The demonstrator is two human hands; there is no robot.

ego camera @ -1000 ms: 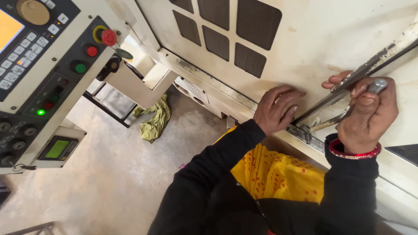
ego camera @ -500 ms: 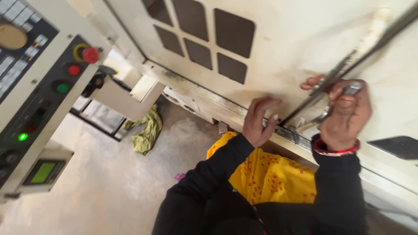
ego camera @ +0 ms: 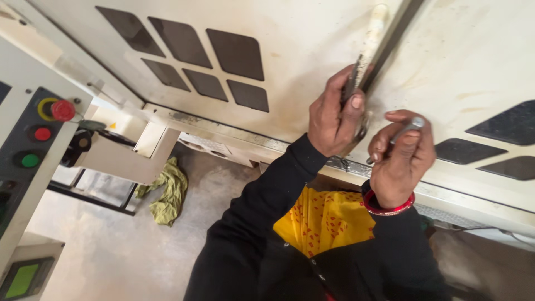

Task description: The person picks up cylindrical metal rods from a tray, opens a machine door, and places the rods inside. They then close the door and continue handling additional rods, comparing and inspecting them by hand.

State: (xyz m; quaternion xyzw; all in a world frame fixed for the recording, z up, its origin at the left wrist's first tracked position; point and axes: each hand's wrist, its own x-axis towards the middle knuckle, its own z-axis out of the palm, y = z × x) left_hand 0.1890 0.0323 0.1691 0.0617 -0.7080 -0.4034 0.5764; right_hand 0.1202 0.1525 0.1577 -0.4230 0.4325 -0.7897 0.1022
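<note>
Left hand [ego camera: 333, 118]: fingers clamped around worn cream door handle [ego camera: 365, 53] beside dark door seam. Right hand [ego camera: 402, 156]: closed on slim grey metal tool [ego camera: 397, 135], just right. Cream machine door [ego camera: 301, 50] shut.

Left hand [ego camera: 333, 114] grips door handle [ego camera: 365, 53]; right hand [ego camera: 402, 153] holds metal tool [ego camera: 397, 135].

Dusty grey concrete floor [ego camera: 100, 251], crumpled green rag [ego camera: 167, 192], cream machine panel [ego camera: 301, 50] with dark windows, daylight
</note>
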